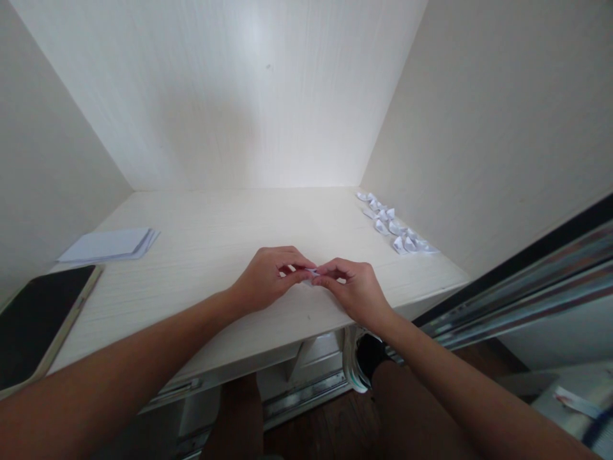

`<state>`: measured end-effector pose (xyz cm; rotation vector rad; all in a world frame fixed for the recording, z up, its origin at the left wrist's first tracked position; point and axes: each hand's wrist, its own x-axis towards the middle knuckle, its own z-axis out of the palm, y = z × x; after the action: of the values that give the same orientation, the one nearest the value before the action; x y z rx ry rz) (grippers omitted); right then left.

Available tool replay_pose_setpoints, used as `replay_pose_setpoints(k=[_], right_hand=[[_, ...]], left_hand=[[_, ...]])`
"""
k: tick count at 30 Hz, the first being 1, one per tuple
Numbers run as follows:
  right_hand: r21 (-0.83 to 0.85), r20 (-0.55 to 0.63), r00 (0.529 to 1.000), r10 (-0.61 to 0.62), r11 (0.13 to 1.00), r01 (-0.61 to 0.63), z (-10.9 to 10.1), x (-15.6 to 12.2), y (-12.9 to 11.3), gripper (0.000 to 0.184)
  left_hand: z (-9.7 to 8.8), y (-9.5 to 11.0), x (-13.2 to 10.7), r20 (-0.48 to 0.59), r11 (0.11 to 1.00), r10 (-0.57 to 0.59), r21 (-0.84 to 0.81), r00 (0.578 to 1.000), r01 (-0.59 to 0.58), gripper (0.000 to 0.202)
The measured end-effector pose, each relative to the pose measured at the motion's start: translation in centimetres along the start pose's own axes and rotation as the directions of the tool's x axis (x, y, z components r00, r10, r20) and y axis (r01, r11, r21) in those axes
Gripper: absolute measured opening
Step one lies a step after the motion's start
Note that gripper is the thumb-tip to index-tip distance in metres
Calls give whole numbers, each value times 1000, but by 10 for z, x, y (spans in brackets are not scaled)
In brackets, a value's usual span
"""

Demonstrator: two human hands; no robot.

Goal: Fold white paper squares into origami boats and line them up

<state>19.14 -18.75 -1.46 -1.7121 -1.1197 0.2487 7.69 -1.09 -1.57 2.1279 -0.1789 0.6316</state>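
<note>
My left hand point(268, 278) and my right hand point(352, 287) meet over the front middle of a pale wooden desk point(215, 236). Both pinch a small folded piece of white paper point(313, 273) between thumb and fingertips, most of it hidden by the fingers. Along the right wall lies a row of several small folded white paper shapes point(395, 230). A stack of flat white paper sheets point(110, 245) rests at the left of the desk.
A dark tablet point(38, 319) lies at the desk's left front corner. White walls close in the desk at the back and both sides. Below the front edge are drawer rails point(306, 386); a shoe point(359, 364) stands on dark floor.
</note>
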Motion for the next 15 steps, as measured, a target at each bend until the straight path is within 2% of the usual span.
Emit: replay_pose_setpoints(k=[10,15], right_hand=[[54,19,997,68,996,-69,1,0,-2,28],[325,36,979,201,924,-201,7,2,0,42]], left_hand=[[-3,5,2,26,998,-54,-23,998,54,13],[1,6,1,-52,961,-233,-165,971,222,23]])
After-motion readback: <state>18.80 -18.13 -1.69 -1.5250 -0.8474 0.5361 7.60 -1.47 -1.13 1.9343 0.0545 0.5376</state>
